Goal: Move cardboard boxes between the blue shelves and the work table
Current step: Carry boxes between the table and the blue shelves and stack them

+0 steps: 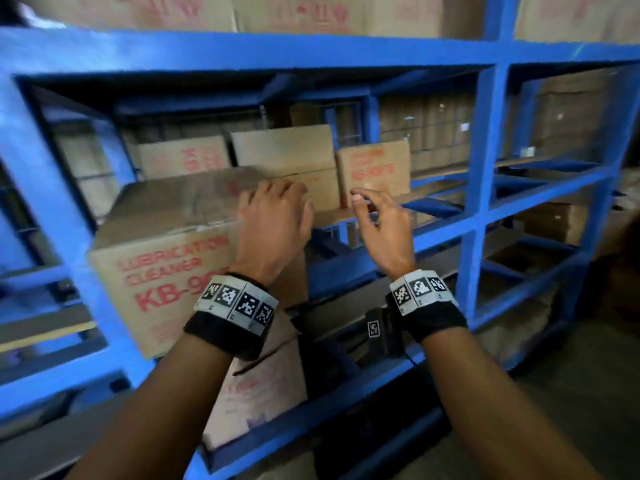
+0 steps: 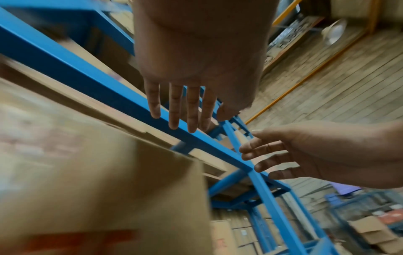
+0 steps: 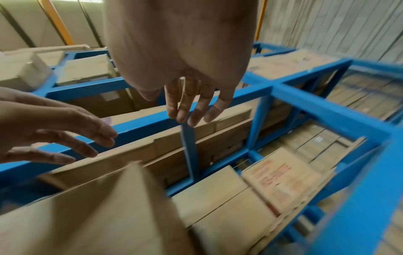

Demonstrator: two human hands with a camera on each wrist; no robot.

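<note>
A big cardboard box [image 1: 166, 258] with red "LUBRICATION CLEANER" print juts out over the front rail of the blue shelves [image 1: 485, 140]. My left hand [image 1: 277, 209] hovers by the box's top right corner. In the left wrist view its fingers [image 2: 174, 110] are straight and hold nothing, and the box [image 2: 98, 181] lies blurred below. My right hand [image 1: 374, 213] is in the air just right of the box, fingers loosely bent and empty. In the right wrist view the right hand's fingers [image 3: 191, 107] hang over the shelf rail above the box [image 3: 98, 207].
Three more boxes [image 1: 287, 157] stand behind on the same shelf. Another box [image 1: 263, 386] sits on the shelf below, and more [image 1: 298, 12] fill the shelf above. A blue upright [image 1: 485, 209] divides the bays on the right, with stacked cartons [image 1: 426, 129] behind.
</note>
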